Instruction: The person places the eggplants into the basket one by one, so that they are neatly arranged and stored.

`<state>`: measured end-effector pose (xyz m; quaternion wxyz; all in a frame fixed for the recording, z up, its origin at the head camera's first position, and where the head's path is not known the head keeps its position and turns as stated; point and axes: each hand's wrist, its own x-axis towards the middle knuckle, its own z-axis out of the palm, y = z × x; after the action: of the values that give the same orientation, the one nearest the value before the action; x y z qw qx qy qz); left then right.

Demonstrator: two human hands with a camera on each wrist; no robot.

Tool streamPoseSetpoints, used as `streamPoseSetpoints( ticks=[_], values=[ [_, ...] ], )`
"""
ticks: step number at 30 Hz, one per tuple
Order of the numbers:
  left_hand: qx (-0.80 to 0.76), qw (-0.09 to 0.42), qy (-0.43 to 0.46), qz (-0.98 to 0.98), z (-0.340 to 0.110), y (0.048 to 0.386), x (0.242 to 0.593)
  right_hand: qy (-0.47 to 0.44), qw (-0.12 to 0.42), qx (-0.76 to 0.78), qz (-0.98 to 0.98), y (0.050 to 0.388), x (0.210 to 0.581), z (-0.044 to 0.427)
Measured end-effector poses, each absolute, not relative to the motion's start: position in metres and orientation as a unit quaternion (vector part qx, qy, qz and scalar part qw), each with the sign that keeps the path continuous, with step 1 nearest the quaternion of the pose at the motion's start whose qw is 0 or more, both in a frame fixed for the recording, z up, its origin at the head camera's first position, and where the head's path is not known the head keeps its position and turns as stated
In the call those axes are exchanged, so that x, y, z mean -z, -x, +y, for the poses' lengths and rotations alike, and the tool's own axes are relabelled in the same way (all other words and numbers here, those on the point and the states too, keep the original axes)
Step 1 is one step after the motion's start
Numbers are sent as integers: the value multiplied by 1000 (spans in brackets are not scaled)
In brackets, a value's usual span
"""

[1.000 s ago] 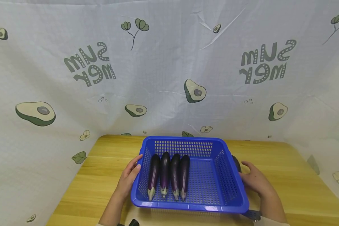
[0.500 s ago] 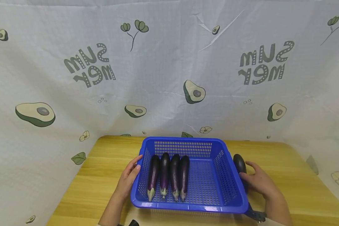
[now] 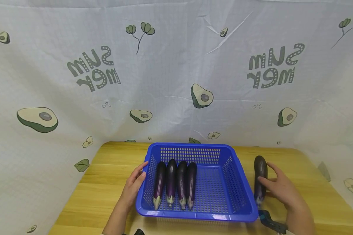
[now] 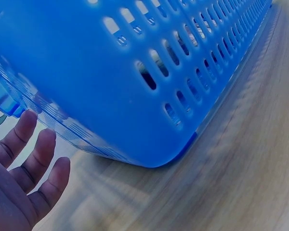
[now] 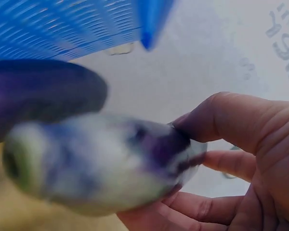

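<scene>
In the head view a blue plastic basket (image 3: 213,189) stands on the table with several long dark purple eggplants (image 3: 171,182) side by side in its left half. At the basket's left rim my left hand (image 3: 133,186) rests with relaxed fingers, some of them apart from the wall in the left wrist view. My right hand (image 3: 282,189), right of the basket, holds another eggplant (image 3: 260,174) between thumb and fingers, its pale stem end (image 5: 91,159) blurred in the right wrist view. A further dark purple eggplant (image 5: 43,94) shows beside it there, below the basket's wall.
The wooden table (image 3: 97,182) extends left and right of the basket. Behind it hangs a whitish cloth (image 3: 170,65) with avocado prints. A dark wrist mount (image 3: 272,223) is on my right wrist, close to the basket's front right corner.
My right hand has moved right, away from the basket, bringing the eggplant out from behind the basket's right rim into full view. My left hand and the basket have stayed put.
</scene>
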<state>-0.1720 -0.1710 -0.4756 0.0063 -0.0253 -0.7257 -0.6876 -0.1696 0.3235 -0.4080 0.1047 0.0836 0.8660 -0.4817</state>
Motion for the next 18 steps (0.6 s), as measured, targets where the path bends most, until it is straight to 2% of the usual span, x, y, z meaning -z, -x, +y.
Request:
streamPoseSetpoints(
  ticks=[11,18],
  values=[
    [689,6,25,-725,-170,172,475,-72,77,473,875,156,375,326],
    [694,9,32,-719,-170,173,476,-44,58,433,898,154,345,309]
  ],
)
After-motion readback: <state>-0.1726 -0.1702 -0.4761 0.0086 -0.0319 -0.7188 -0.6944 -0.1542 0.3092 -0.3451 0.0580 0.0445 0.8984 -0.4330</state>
